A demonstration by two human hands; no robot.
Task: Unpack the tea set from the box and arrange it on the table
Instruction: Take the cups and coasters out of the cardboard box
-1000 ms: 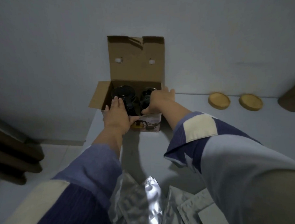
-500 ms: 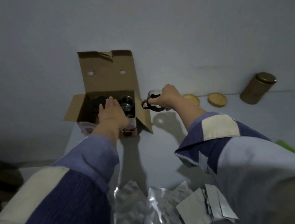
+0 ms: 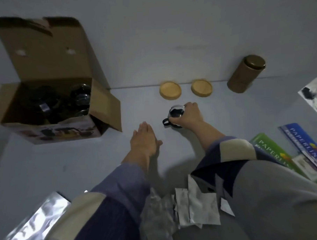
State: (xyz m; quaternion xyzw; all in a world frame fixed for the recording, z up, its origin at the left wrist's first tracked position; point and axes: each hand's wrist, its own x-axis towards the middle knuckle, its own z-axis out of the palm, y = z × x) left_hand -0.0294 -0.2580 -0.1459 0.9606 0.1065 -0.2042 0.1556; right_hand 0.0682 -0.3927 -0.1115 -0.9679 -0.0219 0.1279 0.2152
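Observation:
An open cardboard box (image 3: 47, 57) stands at the far left of the table, with dark glass pieces (image 3: 79, 98) of the tea set still inside. My right hand (image 3: 189, 115) grips a small glass cup (image 3: 175, 112) with a black handle, low over or on the table just in front of two round wooden coasters (image 3: 170, 90) (image 3: 201, 87). My left hand (image 3: 145, 138) is flat, fingers together, holding nothing, over the table between the box and the cup.
A brown cylindrical tin (image 3: 245, 74) stands by the wall at the right. Paper packs (image 3: 275, 151) and a printed sheet (image 3: 314, 93) lie at the right edge. Silver foil bags (image 3: 196, 205) and plastic wrap (image 3: 37, 219) lie near me. The table (image 3: 65, 163) is grey.
My right hand carried the cup out of the box, to the right and down in front of the coasters. My left hand left the box and moved right over the table.

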